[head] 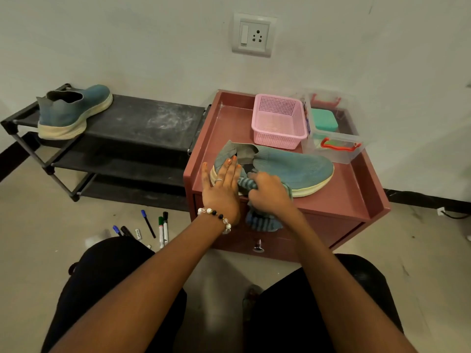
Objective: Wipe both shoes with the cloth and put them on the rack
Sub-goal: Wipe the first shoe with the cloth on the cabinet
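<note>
On floor (pixel 51 225), markers (pixel 163 231), labels illegible

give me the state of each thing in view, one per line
shoe on rack: upright on the rack's top shelf
shoe on cabinet: lying on the cabinet top, being wiped
cloth: bunched in the right hand, one end hanging over the cabinet edge
left hand: flat, steadying the shoe's heel
right hand: gripping the cloth against the shoe
pink basket: upright
clear box: lid off
drawer: closed
</note>
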Tool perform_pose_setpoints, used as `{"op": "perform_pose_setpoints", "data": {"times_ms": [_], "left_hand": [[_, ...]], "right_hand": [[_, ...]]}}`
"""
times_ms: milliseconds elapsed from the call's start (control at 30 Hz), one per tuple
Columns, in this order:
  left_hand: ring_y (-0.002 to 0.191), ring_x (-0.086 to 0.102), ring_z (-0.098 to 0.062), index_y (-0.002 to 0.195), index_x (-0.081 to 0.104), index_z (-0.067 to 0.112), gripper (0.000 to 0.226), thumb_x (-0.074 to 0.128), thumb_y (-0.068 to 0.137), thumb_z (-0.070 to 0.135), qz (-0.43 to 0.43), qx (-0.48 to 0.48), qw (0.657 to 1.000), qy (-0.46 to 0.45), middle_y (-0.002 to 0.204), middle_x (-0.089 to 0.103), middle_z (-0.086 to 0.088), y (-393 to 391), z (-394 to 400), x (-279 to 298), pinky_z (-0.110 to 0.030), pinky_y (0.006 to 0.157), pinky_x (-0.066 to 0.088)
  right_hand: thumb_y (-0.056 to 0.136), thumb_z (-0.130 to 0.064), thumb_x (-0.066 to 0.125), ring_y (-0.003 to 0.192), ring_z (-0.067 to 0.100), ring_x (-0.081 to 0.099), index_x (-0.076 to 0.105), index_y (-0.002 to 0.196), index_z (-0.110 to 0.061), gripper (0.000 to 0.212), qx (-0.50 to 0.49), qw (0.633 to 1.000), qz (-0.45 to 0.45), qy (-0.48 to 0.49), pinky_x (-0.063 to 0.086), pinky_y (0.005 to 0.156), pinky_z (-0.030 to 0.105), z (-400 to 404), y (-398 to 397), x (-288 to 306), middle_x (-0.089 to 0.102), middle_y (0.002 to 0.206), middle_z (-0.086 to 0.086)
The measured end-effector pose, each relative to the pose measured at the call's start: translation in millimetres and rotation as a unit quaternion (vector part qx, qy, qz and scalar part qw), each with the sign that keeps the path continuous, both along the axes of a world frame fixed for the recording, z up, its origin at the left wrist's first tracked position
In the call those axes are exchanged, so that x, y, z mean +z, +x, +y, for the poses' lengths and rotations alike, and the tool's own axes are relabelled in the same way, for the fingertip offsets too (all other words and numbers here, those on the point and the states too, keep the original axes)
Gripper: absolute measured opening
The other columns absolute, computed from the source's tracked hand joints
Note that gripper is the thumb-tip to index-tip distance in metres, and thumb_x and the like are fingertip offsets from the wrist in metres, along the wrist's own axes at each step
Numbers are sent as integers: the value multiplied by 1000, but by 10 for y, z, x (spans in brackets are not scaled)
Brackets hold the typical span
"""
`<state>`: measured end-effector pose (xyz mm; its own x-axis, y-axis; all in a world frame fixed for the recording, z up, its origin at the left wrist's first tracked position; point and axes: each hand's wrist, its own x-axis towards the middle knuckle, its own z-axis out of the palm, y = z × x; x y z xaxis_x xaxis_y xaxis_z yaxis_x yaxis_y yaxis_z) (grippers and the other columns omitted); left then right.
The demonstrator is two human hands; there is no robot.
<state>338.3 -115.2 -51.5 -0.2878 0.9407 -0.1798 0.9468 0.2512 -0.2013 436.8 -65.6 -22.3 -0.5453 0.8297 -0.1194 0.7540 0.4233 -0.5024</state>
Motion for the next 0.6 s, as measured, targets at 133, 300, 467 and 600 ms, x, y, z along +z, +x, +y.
{"op": "perform_pose_setpoints", "data": {"times_ms": [133, 300, 467, 600], "left_hand": [[141, -30, -17, 146, -27, 12, 99, 50, 92, 44, 12, -4, 1000, 7, 151, -36, -3, -18, 21, -29, -61, 101, -23], [142, -29, -16, 145, -27, 12, 104, 53, 90, 48, 7, 6, 1000, 9, 153, -34, -2, -2, 35, -36, -60, 100, -24], [139, -33, -21, 148, -21, 14, 94, 48, 93, 45, 42, -6, 999, -16, 151, -37, -7, 18, 7, -7, -63, 103, -20], [139, -34, -20, 147, -25, 13, 91, 42, 94, 45, 48, -1, 999, -20, 151, -37, -6, 41, -3, 8, -62, 102, -21]], "right_hand": [[82, 7, 44, 83, 26, 60, 67, 93, 3, 26, -23, 991, 81, -102, 47, 71, 35, 266, 301, 99, 68, 88, 14], [80, 7, 46, 87, 21, 55, 64, 105, -3, 32, -232, 947, 199, 97, 41, 73, 28, 256, 195, 141, 65, 99, 13], [86, 1, 46, 135, 30, 35, 32, 144, -7, 60, -10, 999, 36, 34, 28, 109, 37, 24, -103, -77, 34, 150, 14], [91, -3, 44, 142, 26, 26, 29, 148, -12, 60, 110, 992, -65, -17, 19, 113, 31, 108, 37, 17, 27, 155, 11]]}}
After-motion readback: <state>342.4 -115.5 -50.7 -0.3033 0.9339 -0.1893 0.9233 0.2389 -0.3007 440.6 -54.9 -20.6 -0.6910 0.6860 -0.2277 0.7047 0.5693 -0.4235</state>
